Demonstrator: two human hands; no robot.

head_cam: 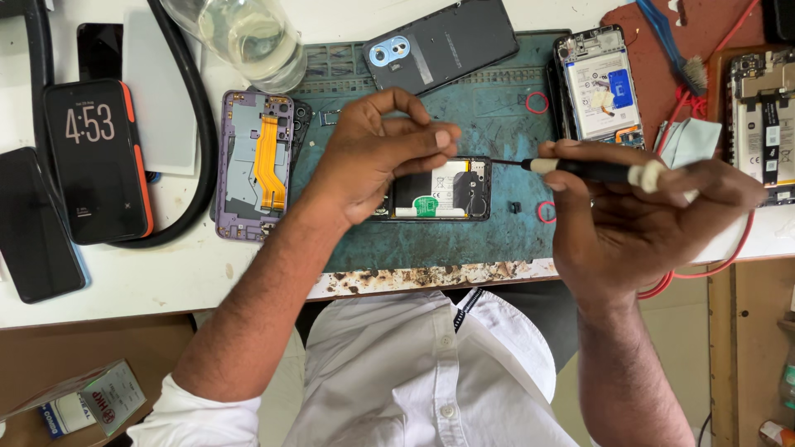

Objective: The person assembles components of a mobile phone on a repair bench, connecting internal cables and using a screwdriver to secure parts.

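An opened black phone [443, 189] lies on its face on the teal work mat [505, 124], its battery and boards showing. My left hand [377, 149] rests on the phone's left end, thumb and forefinger pinched together above it; whether something tiny is between them I cannot tell. My right hand [638, 211] grips a black screwdriver with a pale collar [596, 170], held level. The thin tip touches the phone's upper right corner.
A purple phone frame with an orange flex cable [257, 161] lies left of the mat. A dark back cover [443, 41] and a glass jar [244, 37] sit behind. Another opened phone [600, 83] is at the right, a lit phone [98, 157] at far left.
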